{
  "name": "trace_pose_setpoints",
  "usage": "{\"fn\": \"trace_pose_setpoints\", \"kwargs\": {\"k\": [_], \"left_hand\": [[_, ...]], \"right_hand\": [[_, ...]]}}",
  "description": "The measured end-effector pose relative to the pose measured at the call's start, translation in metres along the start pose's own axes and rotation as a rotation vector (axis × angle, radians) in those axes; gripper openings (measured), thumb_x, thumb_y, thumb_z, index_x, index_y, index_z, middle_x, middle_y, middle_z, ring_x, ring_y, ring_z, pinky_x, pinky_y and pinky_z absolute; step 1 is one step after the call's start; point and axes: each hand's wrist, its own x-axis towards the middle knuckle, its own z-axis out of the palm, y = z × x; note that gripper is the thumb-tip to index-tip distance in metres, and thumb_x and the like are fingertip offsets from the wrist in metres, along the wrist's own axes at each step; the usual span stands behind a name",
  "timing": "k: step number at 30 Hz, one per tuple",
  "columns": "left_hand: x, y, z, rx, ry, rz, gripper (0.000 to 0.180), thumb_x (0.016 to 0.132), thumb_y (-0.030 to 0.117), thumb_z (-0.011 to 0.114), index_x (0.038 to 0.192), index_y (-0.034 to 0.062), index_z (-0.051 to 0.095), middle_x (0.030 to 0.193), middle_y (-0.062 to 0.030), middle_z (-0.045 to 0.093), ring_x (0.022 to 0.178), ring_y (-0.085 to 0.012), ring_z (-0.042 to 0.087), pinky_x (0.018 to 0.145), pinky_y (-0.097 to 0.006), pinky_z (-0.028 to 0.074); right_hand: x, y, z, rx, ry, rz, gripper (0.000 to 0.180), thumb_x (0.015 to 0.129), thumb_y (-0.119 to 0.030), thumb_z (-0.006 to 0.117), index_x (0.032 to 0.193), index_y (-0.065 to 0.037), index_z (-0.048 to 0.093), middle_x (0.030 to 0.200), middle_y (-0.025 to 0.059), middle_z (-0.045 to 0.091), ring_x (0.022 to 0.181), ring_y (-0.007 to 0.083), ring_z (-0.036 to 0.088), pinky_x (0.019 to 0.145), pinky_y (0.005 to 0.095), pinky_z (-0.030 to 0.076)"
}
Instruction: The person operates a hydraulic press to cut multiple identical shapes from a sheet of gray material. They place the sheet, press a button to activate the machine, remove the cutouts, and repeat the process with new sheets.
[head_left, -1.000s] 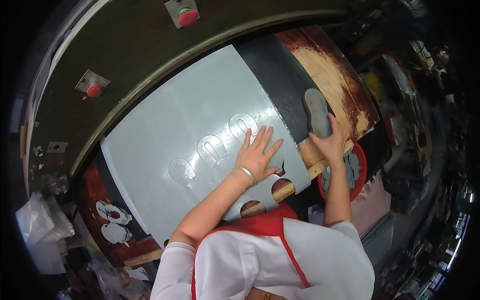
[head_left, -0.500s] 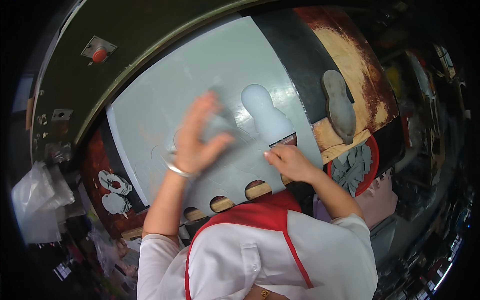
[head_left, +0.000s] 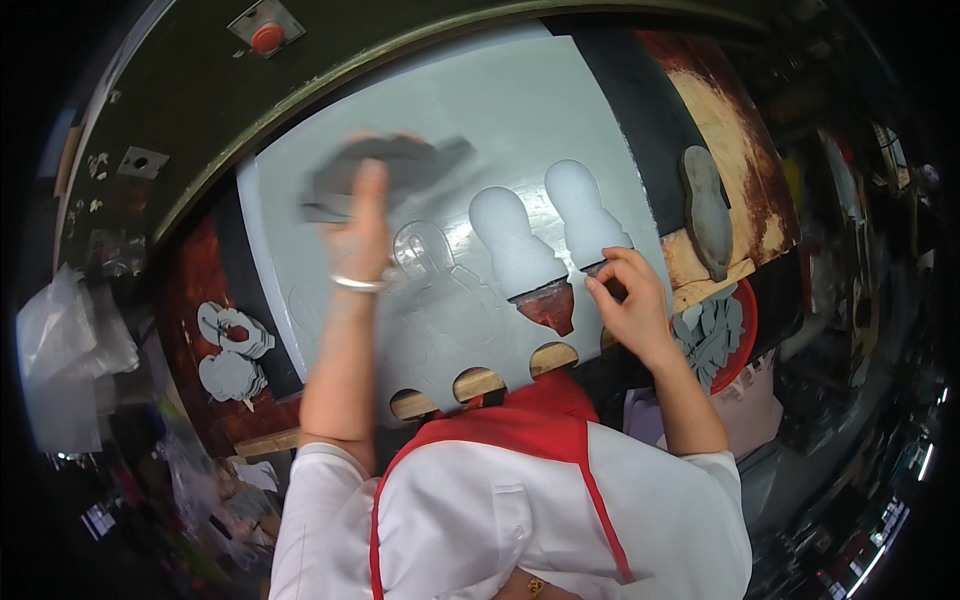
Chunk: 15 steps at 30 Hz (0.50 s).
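Note:
My left hand, with a bracelet at its wrist, holds a thin dark grey cut piece above the grey sheet; both are smeared by motion. My right hand bends its thumb and fingers together at the edge of the right-hand cutout. Anything pinched there is too small to make out. Beside it lies a second sole-shaped cutout, pale inside with dark red at its near end. Further left, cut outlines mark the sheet. Half-round notches run along its near edge.
On the right, a sole-shaped cutting die rests on a worn board, near a red tub of grey scraps. Stacked cut pieces lie at the left. A dark green machine beam with a red button spans the far side.
A second cutout now shows in the sheet. My left hand has lifted a cut piece and moved away. My right hand has shifted right, and the view has turned slightly.

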Motion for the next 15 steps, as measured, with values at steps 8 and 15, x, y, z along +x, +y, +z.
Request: {"fn": "trace_pose_setpoints", "kwargs": {"k": [8, 15], "left_hand": [[-0.094, -0.03, -0.039, 1.019, -1.032, 0.333, 0.092, 0.051, 0.013, 0.083, 0.134, 0.01, 0.043, 0.133, -0.0173, 0.044, 0.127, -0.0329, 0.042, 0.109, -0.052, 0.029], [-0.095, -0.064, -0.059, 0.735, -0.997, 0.413, 0.095, 0.048, 0.04, 0.085, 0.126, 0.0066, 0.044, 0.135, -0.0167, 0.041, 0.131, -0.0377, 0.036, 0.11, -0.058, 0.024]], "right_hand": [[-0.008, -0.013, 0.076, 0.696, -0.745, 0.482, 0.052, 0.099, -0.039, 0.039, 0.066, -0.002, 0.055, 0.065, 0.0057, 0.054, 0.062, 0.0164, 0.048, 0.062, 0.0266, 0.038], [-0.003, -0.006, 0.083, 1.124, -0.702, 0.594, 0.061, 0.1, -0.048, 0.031, 0.053, -0.009, 0.041, 0.054, -0.0018, 0.037, 0.056, 0.0105, 0.031, 0.06, 0.0242, 0.026]]}}
